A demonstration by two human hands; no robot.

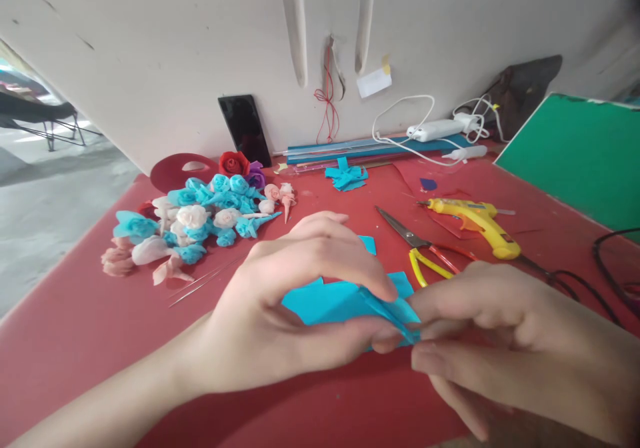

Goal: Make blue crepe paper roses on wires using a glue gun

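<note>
The left hand (260, 288) and right hand (530, 335) pinch a folded blue piece (389, 313), apparently mid-crease; the next press likely needs steady pressure

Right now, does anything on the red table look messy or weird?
Nothing looks spilled. The oddest thing is the blue strips, lying in a ragged, crisscrossed heap beyond the scissors, unlike the shaped flowers.

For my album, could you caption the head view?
Left hand and right hand pinch blue paper above a red table; flowers, scissors and glue gun beyond.
</note>
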